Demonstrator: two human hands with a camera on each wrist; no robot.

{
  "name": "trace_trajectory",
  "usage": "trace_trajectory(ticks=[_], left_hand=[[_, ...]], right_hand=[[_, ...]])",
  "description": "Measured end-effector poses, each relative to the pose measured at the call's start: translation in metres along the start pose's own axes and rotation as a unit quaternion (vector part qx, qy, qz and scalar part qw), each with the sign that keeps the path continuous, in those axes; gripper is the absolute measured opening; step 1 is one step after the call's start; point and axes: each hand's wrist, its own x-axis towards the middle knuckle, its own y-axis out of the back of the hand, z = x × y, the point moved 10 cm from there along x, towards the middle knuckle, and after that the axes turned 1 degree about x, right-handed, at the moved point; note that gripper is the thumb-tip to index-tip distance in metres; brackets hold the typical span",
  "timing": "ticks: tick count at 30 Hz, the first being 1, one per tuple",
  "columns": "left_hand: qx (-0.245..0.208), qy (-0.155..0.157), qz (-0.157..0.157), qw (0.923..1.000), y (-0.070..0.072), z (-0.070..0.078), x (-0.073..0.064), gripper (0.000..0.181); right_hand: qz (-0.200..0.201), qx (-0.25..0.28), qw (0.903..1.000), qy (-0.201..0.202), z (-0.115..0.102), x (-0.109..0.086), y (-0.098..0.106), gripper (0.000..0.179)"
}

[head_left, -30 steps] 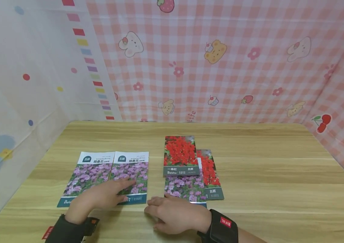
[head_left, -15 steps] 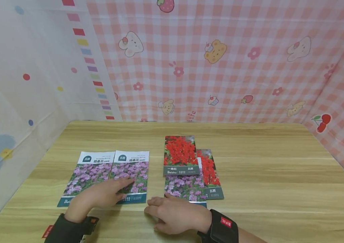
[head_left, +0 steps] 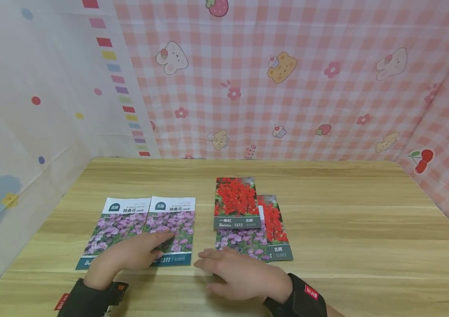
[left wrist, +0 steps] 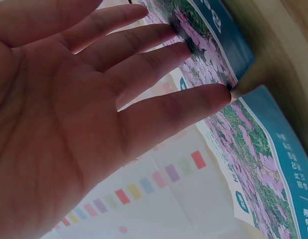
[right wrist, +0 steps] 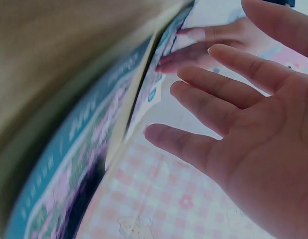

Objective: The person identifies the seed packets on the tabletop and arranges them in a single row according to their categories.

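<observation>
Two purple-flowered seed packets lie side by side on the left: the outer packet (head_left: 107, 231) and the inner packet (head_left: 181, 215), which slightly overlaps it. My left hand (head_left: 131, 254) rests on them with straight fingers, fingertips at their printed fronts in the left wrist view. On the right, a red-flowered packet (head_left: 235, 198) lies partly over a third purple packet (head_left: 242, 240). A second red packet (head_left: 275, 222) sticks out from beneath. My right hand (head_left: 244, 273) hovers over the lower edge of the third purple packet, fingers extended, holding nothing in the right wrist view (right wrist: 263, 139).
The packets lie on a wood-grain table (head_left: 347, 229). A pink checked cloth (head_left: 307, 101) hangs behind it, and a white patterned cloth (head_left: 58, 110) stands along the left side. Black bands are strapped round both wrists.
My right hand has risen off the table and shifted slightly right, over the bottom of the purple packet. My left hand and the packets stay nearly where they were.
</observation>
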Motion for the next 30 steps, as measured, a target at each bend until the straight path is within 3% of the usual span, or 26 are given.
trace_trajectory(ticks=[6, 18, 23, 30], left_hand=[[0.005, 0.001, 0.0, 1.0, 0.001, 0.0, 0.0, 0.049], [-0.004, -0.01, 0.004, 0.9999, 0.002, 0.002, 0.0, 0.05], [-0.005, -0.015, 0.02, 0.9997, 0.006, 0.007, 0.001, 0.049], [0.033, -0.02, 0.05, 0.998, 0.01, 0.018, 0.002, 0.051]], right_hand=[[0.007, 0.03, 0.9991, -0.029, 0.01, -0.005, 0.01, 0.044], [0.041, 0.036, 0.9974, -0.048, 0.022, -0.013, 0.033, 0.043], [0.056, 0.053, 0.9957, -0.052, 0.026, -0.017, 0.043, 0.045], [0.087, 0.077, 0.9923, -0.043, 0.036, -0.023, 0.059, 0.043]])
